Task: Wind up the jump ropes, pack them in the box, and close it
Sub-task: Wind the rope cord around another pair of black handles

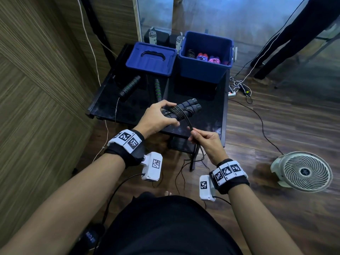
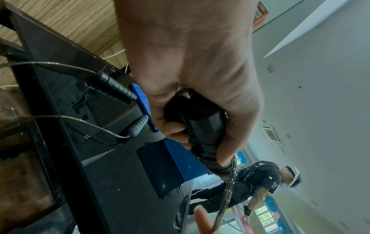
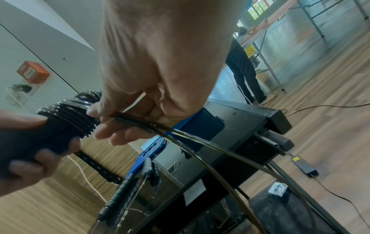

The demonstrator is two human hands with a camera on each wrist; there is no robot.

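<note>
My left hand grips the two dark handles of a jump rope, held side by side above the black table. Several turns of its black cord wrap round the handles. My right hand pinches the doubled cord just below the coil; the rest hangs toward the floor. A second rope with green-ringed handles lies unwound on the table. The open blue box at the back holds wound ropes. Its lid lies beside it on the left.
A white fan stands on the wooden floor at the right. Cables and a power strip lie by the table's right side. A wood-panelled wall runs along the left. Another person's legs stand at the far right.
</note>
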